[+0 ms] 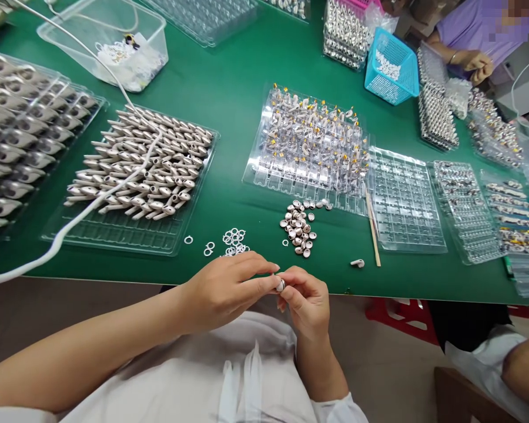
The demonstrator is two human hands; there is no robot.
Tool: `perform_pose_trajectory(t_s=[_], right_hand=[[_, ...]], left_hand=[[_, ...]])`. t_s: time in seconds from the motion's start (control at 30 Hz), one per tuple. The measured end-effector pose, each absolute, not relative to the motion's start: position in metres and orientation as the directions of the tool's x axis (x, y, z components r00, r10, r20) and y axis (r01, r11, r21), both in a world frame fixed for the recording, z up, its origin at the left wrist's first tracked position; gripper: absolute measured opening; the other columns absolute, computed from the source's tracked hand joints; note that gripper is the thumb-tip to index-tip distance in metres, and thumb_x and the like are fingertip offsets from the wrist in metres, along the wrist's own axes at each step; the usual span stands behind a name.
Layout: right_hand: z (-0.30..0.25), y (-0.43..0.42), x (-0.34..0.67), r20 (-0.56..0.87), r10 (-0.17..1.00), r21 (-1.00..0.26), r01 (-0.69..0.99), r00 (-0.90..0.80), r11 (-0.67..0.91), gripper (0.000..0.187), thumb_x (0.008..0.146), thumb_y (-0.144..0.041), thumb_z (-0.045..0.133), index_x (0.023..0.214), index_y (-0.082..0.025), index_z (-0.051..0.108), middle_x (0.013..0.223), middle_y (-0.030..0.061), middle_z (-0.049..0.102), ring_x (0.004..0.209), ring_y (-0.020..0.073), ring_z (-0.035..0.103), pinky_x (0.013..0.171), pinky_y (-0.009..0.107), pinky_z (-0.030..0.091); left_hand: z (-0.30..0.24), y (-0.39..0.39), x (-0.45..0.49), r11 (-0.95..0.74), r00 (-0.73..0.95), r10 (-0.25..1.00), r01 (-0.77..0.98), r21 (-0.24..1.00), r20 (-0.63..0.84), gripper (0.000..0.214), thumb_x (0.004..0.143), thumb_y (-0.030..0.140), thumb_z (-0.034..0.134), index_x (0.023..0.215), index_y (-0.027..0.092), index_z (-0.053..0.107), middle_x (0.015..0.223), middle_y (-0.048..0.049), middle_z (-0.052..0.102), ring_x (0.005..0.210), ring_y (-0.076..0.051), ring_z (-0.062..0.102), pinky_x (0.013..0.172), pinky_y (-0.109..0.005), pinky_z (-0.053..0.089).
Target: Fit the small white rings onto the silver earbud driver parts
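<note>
My left hand (231, 289) and my right hand (309, 298) meet at the table's front edge. Pinched between their fingertips is a small earbud (281, 285), pale and rounded with a dark line along it; the fingers cover most of it. Just beyond the hands lies a loose pile of cup-shaped earbud caps (298, 226). White rings (234, 236) are scattered past my left hand, partly hidden by it. Farther right, a single stemmed earbud piece (357, 264) rests near the edge.
A clear tray of stemmed earbud shells (141, 164) stands left, crossed by a white cable (62, 235). Ahead is a tray of parts with yellow tabs (311, 141). A wooden stick (372, 232) lies beside a clear tray (408, 200). A blue basket (390, 79) and a co-worker's hands (474, 63) are back right.
</note>
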State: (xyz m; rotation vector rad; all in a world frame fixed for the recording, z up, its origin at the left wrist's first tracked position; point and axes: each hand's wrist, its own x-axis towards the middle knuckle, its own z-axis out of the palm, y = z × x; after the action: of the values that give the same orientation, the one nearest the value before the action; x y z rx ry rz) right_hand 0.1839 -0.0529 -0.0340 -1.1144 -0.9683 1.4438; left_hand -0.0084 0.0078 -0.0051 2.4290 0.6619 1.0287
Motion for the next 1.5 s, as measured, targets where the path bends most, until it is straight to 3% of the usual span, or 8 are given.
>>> perform_pose_trajectory(t_s=[0.13, 0.37, 0.87, 1.5], right_hand=[[-0.038, -0.054, 0.183, -0.134, 0.990, -0.952, -0.272, -0.048, -0.143, 0.018, 0.081, -0.034, 0.072, 0.094, -0.023, 0.075, 0.080, 0.0023, 0.064, 0.049, 0.0088, 0.057, 0.040, 0.022, 0.048], [-0.038, -0.054, 0.183, -0.095, 0.994, -0.956, -0.275, -0.048, -0.105, 0.016, 0.081, -0.025, 0.072, 0.097, -0.026, 0.076, 0.079, 0.0016, 0.064, 0.052, 0.0087, 0.057, 0.042, 0.021, 0.048], [-0.030, -0.056, 0.186, 0.148, 0.989, -0.988, 0.035, -0.011, 0.149, 0.029, 0.084, -0.014, 0.067, 0.109, -0.028, 0.073, 0.077, 0.0018, 0.068, 0.065, 0.0130, 0.062, 0.058, 0.026, 0.053], [-0.027, -0.057, 0.184, 0.263, 0.964, -0.950, 0.170, -0.023, 0.263, 0.033, 0.086, -0.011, 0.064, 0.115, -0.025, 0.070, 0.080, 0.0029, 0.069, 0.065, 0.0130, 0.064, 0.056, 0.025, 0.055]], left_hand=[[-0.005, 0.009, -0.008, -0.785, 0.596, 0.579, 0.225, 0.577, 0.556, 0.027, 0.090, 0.010, 0.052, 0.113, 0.021, 0.059, 0.096, -0.0112, 0.072, 0.081, -0.017, 0.067, 0.072, -0.029, 0.056], [0.003, 0.011, -0.011, -0.818, 0.642, 0.529, 0.212, 0.534, 0.554, 0.029, 0.093, 0.011, 0.042, 0.114, 0.020, 0.059, 0.094, -0.0115, 0.072, 0.081, -0.018, 0.066, 0.072, -0.029, 0.056], [0.008, 0.009, -0.009, -0.901, 0.644, 0.430, 0.263, 0.346, 0.632, 0.020, 0.093, 0.010, 0.043, 0.105, 0.011, 0.059, 0.084, -0.0121, 0.072, 0.076, -0.018, 0.065, 0.067, -0.031, 0.060], [0.003, 0.006, -0.010, -0.892, 0.653, 0.437, 0.224, 0.394, 0.619, 0.020, 0.093, 0.009, 0.043, 0.104, 0.004, 0.060, 0.084, -0.0154, 0.069, 0.076, -0.021, 0.061, 0.066, -0.033, 0.057]])
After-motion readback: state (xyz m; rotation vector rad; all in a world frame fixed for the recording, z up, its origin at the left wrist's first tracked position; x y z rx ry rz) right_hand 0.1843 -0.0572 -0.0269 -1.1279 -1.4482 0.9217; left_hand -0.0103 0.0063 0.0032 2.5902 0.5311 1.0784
